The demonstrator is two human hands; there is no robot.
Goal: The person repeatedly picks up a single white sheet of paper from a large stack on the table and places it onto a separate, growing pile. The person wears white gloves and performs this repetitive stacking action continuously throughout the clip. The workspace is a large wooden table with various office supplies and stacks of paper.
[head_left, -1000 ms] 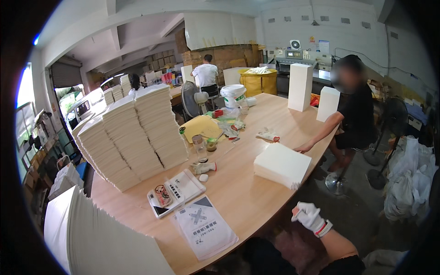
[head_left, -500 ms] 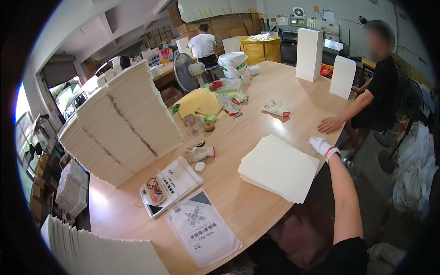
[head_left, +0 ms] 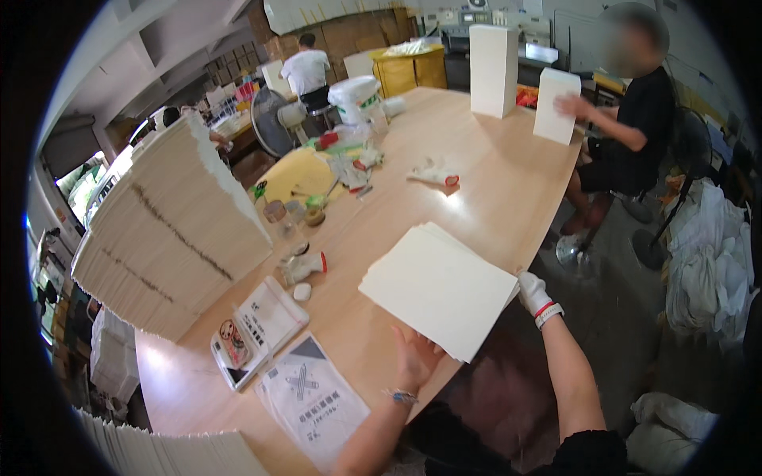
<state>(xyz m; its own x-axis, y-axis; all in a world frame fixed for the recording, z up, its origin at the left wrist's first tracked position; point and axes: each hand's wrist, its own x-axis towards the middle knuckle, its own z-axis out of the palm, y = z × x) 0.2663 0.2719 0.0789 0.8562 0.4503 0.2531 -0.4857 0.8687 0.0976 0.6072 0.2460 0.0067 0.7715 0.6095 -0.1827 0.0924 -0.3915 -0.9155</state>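
Note:
A stack of cream-white paper sheets [head_left: 440,289] lies on the table at its near edge, slightly fanned at the sides. My bare left hand [head_left: 417,355], a bracelet on its wrist, is at the stack's near edge. Its thumb stands apart and its fingers touch the edge, partly hidden. At the right corner, my right hand [head_left: 533,292], in a white glove with a red cuff, is closed round the stack's edge; some fingertips are out of sight. A printed plastic sleeve [head_left: 309,397] lies left of my left forearm.
A tall stack of paper [head_left: 175,238] stands at the left, another [head_left: 167,448] at the lower left. White gloves [head_left: 432,176], tape rolls and a bucket [head_left: 355,99] lie farther back. Across the table a person [head_left: 635,103] sits beside two upright white stacks [head_left: 492,71].
My left hand has come into view at the stack's near edge. My right hand has moved onto its right corner. The other person's hand has gone from the table to a white stack.

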